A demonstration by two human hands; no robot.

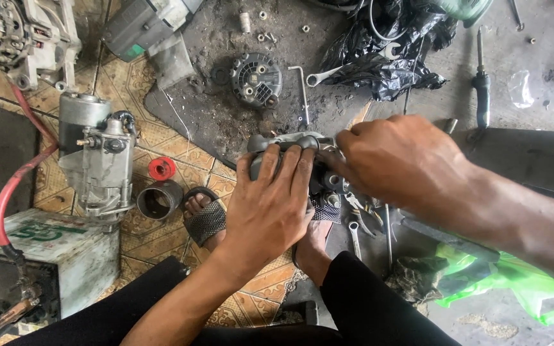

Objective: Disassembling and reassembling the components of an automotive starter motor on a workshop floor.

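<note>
On the tiled floor between the feet, left hand (pixel 269 205) clamped over grey metal housing (pixel 290 144), right hand (pixel 400 160) closed on its right end, starter motor (pixel 97 154) well left.

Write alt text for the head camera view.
Seen from above, a left hand and a right hand grip a grey metal motor part over a tiled workshop floor. A starter motor, a red cable, wrenches and a black plastic bag lie around.

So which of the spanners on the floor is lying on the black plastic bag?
The big silver open-ended spanner at the top, resting against the crumpled black plastic bag. The smaller silver spanner lies down by the person's foot, below both hands.
</note>
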